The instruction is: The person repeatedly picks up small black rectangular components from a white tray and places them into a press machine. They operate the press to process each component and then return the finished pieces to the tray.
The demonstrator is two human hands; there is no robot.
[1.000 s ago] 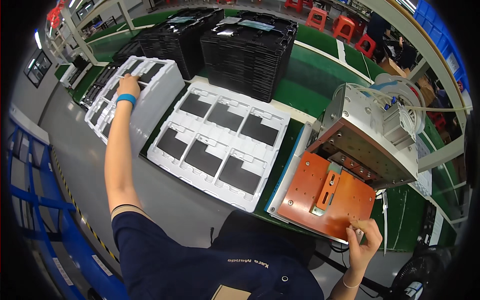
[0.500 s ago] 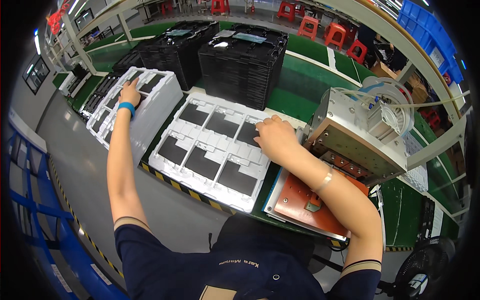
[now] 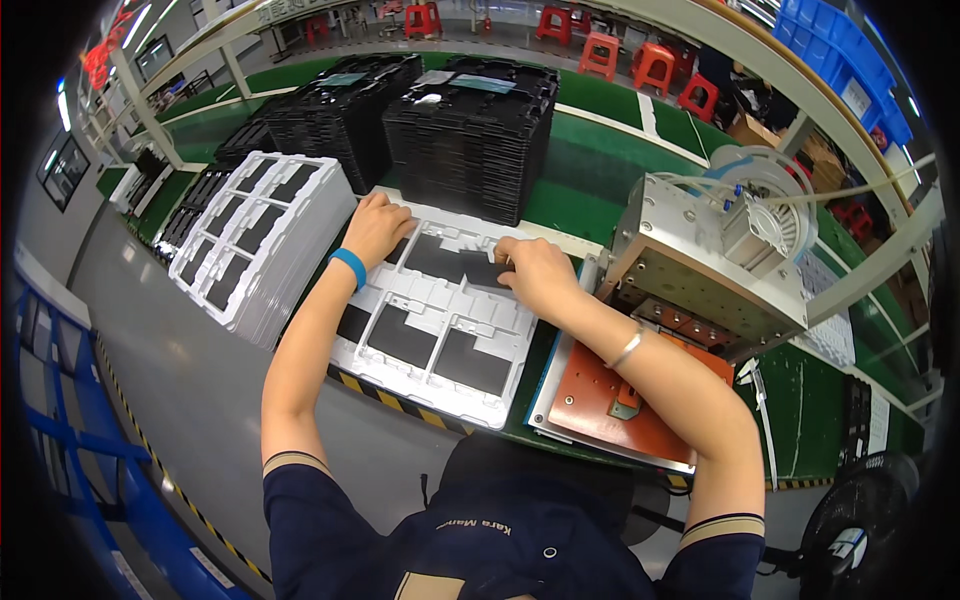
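A white moulded tray [image 3: 400,294] with several compartments lies before me, with flat dark grey sheets [image 3: 475,362] in it. My right hand [image 3: 545,275] is closed over the far right compartment, its thumb and fingers pinching a dark sheet [image 3: 482,268]. That sheet sits tilted, reaching toward the far middle compartment. My left hand [image 3: 374,230] bends over the tray's far left compartment with its fingers curled. Part of a dark sheet shows beside its fingertips, and what they grip is hidden. To the left stands a stack of white trays [image 3: 300,240], its top one holding dark sheets.
Two tall stacks of black trays [image 3: 470,150] stand behind the white tray. At the right is a silver metal press [image 3: 700,265] above an orange-brown plate [image 3: 590,390]. Calipers [image 3: 760,400] lie on the green bench. A black fan [image 3: 855,530] stands at lower right.
My left hand has moved right, from the white tray stack to the far left compartment of the middle tray. The sheet under my right hand has shifted leftward and tilted.
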